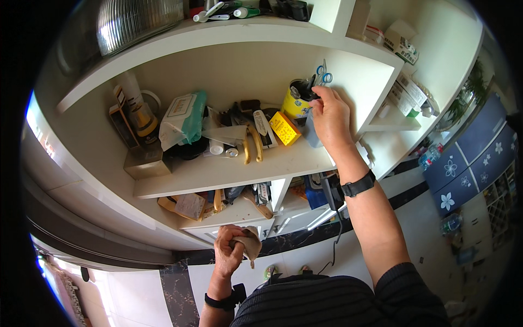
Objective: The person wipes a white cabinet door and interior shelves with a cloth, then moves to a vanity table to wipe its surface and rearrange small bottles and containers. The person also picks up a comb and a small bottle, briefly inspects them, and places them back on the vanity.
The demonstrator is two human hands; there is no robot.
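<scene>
My right hand (331, 116) reaches onto the middle shelf, its thumb and forefinger pinched on a black object (312, 83) at the mouth of a yellow can (295, 104). What exactly the black object is, I cannot tell. Blue-handled scissors (325, 75) stand just behind my fingers. Beneath the hand is a bluish-grey container (312, 131), partly hidden. A yellow box (284, 128) lies left of the can, beside a white and black box (264, 128). Low in front of the shelves, my left hand (229, 249) grips a crumpled brownish cloth (250, 244).
The white shelf edge (229, 186) runs below my right hand. Yellow-handled pliers (252, 145), a wipes pack (184, 118) and a metal box (148, 162) lie on the shelf. A divider (378, 90) rises at the right. A black adapter (333, 192) with a cable hangs near my right wrist.
</scene>
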